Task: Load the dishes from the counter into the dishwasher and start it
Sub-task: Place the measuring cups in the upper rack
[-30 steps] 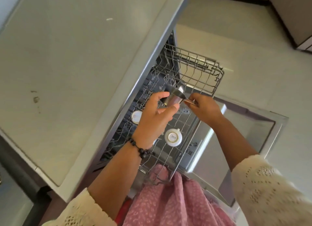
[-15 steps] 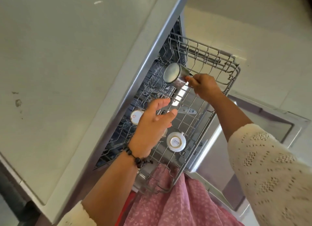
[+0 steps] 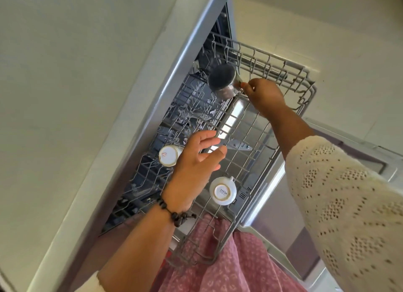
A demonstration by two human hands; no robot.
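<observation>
Steel cup held at the far end of the rack

Right hand (image 3: 265,95) has its grip pinched on the handle of a steel cup (image 3: 223,82), fingers curled at the handle where it meets the cup wall. The cup is tilted on its side with its base facing the camera, at the far end of the pulled-out wire rack (image 3: 250,139), whether it touches the tines cannot be told. Left hand (image 3: 194,163) hovers over the middle of the rack, grip apart, fingers straight and spread, holding nothing; a beaded bracelet (image 3: 174,213) sits on its wrist. Two white cups stand upside down in the rack: one (image 3: 169,155) just left of the left hand, the other (image 3: 222,192) near the rack's right side. The desk (image 3: 76,95) overhangs the dishwasher on the left. The dishwasher door (image 3: 283,204) lies open beneath the rack.
</observation>
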